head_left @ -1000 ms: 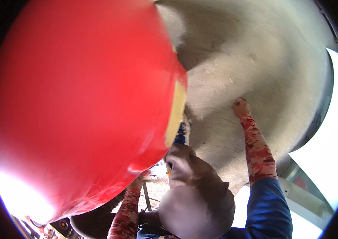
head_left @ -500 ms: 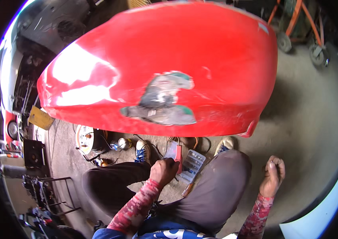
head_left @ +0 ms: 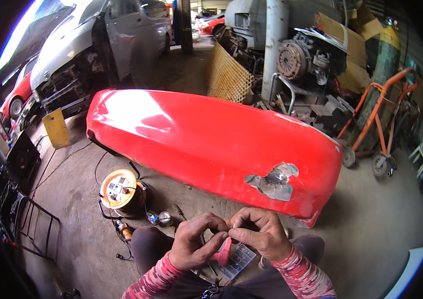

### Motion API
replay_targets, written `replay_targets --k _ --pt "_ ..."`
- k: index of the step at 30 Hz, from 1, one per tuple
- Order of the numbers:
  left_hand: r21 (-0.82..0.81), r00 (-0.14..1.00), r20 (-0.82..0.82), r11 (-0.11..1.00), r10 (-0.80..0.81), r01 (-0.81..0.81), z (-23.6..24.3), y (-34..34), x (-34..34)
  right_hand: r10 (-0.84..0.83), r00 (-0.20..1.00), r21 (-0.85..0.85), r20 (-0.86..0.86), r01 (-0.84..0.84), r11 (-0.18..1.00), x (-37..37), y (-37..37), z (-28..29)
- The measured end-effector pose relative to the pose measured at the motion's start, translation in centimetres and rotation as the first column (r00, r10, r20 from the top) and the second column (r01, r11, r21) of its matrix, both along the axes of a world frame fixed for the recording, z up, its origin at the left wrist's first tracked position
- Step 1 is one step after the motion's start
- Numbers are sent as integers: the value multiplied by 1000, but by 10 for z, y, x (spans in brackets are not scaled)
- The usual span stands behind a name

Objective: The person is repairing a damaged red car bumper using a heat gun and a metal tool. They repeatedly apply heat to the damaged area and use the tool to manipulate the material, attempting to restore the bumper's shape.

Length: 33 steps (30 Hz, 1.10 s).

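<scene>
My left hand [head_left: 197, 240] and my right hand [head_left: 263, 234] meet above my lap, thumbs and fingertips pinched together. What they pinch is too small to make out. A red-pink tool-like piece [head_left: 224, 252] shows just under my left fingers; whether that hand also holds it I cannot tell. Below the hands lies a clear compartment box [head_left: 237, 262] with small parts in it, partly covered by them. Beyond them stretches a red car bumper [head_left: 211, 134], with a torn, scraped patch [head_left: 275, 181] baring grey and green near its right end.
An orange cable reel [head_left: 118, 189], small cans [head_left: 165, 218], a screwdriver [head_left: 178, 211] and an orange power tool [head_left: 124, 229] sit on the floor at left. Behind the bumper stand a partly dismantled van [head_left: 74, 45], an engine [head_left: 293, 60] and an orange gas-bottle trolley [head_left: 378, 107].
My right hand has come in from the right to meet my left hand at the fingertips. The view has tilted up, showing more of the workshop.
</scene>
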State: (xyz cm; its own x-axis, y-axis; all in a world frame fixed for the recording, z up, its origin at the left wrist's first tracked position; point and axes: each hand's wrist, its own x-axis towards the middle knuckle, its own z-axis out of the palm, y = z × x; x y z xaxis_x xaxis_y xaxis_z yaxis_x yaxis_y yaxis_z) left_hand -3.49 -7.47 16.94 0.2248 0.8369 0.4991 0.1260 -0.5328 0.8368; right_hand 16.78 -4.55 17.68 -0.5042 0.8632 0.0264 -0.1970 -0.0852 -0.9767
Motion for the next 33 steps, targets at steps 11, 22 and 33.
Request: replay_targets --k 11,22,33 --pt "284 801 -544 953 252 -107 -12 49 -26 -151 950 221 274 91 971 -29 50 -50" --pt "95 640 -762 995 97 -37 -121 68 1 -263 961 -304 83 276 912 -17 44 -162" --pt "61 706 -701 995 102 -82 -154 79 -2 -283 937 -252 203 330 910 -27 60 -175"
